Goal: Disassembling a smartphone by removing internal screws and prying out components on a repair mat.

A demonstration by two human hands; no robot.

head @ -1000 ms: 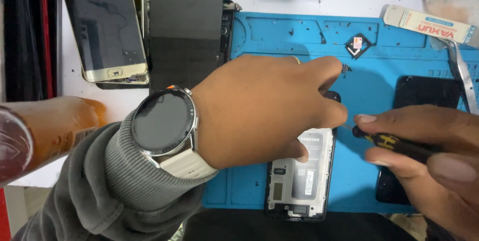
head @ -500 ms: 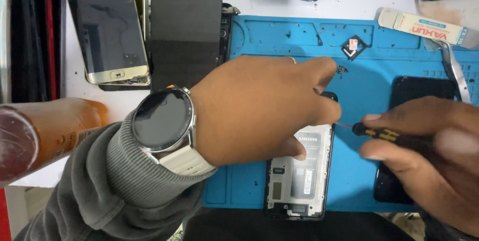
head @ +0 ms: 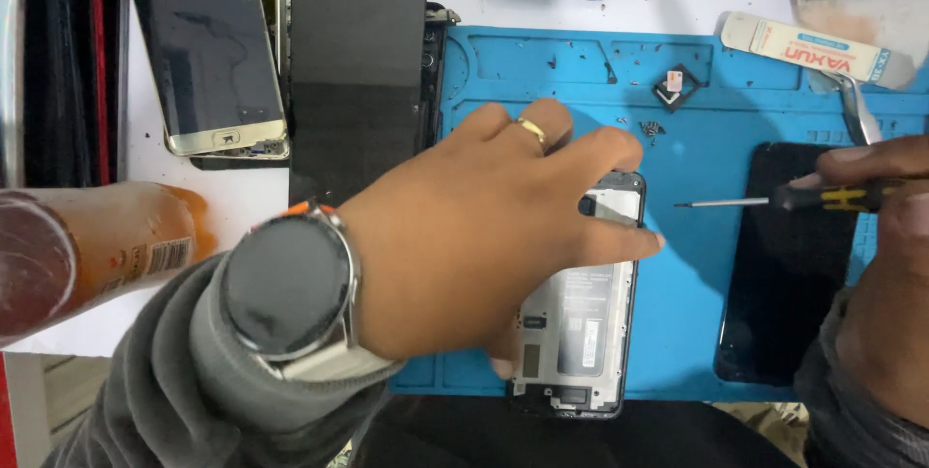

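Observation:
My left hand [head: 494, 226] lies flat over an opened phone [head: 585, 323] on the blue work mat [head: 697, 303], fingers spread and pressing it down. It wears a gold ring and a round dark wristwatch [head: 285, 289] over a grey sleeve. At the right edge my right hand [head: 885, 265] grips a small screwdriver [head: 774, 201] with a black-and-yellow handle. Its thin tip points left, a short way off the phone's top right corner. A dark phone panel [head: 789, 265] lies under the screwdriver.
Several phones and screens [head: 208, 52] lie at the top left, one large dark panel [head: 358, 71] beside the mat. An orange bottle [head: 106, 236] lies at the left. Tiny screws [head: 650, 126], a small square part [head: 674, 87], a white pry tool [head: 803, 47] and metal tweezers [head: 856, 110] are near the top.
My right hand has drawn the screwdriver back to the right, away from the phone's edge. My left hand has stayed on the phone with its fingers spread wider.

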